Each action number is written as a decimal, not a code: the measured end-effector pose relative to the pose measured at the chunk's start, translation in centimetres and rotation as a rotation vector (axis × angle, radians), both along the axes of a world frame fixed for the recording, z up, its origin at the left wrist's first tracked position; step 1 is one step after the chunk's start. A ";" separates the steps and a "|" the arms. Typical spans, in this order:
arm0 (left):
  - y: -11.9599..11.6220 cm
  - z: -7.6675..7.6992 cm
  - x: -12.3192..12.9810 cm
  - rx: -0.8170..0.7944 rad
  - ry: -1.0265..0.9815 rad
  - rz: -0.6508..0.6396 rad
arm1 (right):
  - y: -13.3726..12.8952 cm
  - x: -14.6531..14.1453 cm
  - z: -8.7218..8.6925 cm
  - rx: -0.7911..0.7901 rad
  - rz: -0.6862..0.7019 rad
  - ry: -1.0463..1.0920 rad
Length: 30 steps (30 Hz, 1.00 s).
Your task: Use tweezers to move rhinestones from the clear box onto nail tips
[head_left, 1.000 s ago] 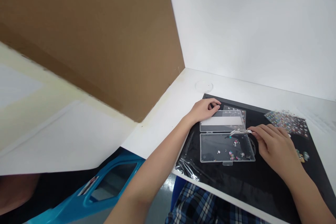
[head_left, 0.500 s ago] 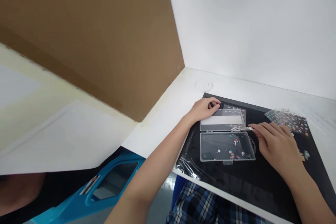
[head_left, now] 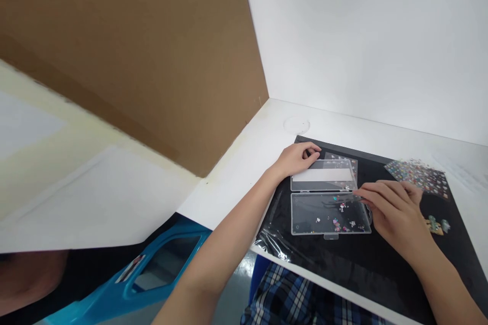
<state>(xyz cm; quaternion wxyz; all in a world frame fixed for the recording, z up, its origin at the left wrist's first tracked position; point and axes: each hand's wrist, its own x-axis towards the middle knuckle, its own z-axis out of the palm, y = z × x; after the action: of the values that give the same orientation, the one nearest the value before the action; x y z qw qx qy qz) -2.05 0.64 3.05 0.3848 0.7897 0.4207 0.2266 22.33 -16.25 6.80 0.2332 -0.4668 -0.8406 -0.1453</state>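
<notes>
**A:** Left hand (head_left: pixel 297 159) is half-curled, sitting on the corner of the lid (head_left: pixel 324 175). Can't tell if it's really gripping.

**B:** And the right hand (head_left: pixel 396 218)?

**A:** Fingers drawn together over the tray (head_left: pixel 312 216), closed on slim tweezers (head_left: pixel 341 197), a bit blurred, right above the sparkly beads (head_left: pixel 341 218).

**B:** Where's the box itself?

**A:** The clear plastic box (head_left: pixel 324 192) lies open on a black mat (head_left: pixel 362 277), lid at twelve o'clock from the tray.

**B:** What's around it?

**A:** A shiny sticker sheet (head_left: pixel 417 177) at one o'clock from the right hand, small charms (head_left: pixel 434 226) at three o'clock, and a crumpled clear bag (head_left: pixel 274 245) at eight o'clock from the box.
</notes>
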 end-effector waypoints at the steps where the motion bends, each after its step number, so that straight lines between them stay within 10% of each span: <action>1: 0.0 0.0 0.0 0.001 0.000 -0.003 | -0.1 -0.1 -0.1 -0.019 0.033 0.001; 30: 0.0 0.0 0.0 0.000 0.004 0.001 | -0.9 -0.2 -0.2 -0.173 0.101 0.084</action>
<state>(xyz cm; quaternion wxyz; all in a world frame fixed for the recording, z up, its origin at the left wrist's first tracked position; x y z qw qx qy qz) -2.07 0.67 3.04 0.3838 0.7900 0.4219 0.2251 22.15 -17.18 6.59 0.2341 -0.4481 -0.8619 -0.0407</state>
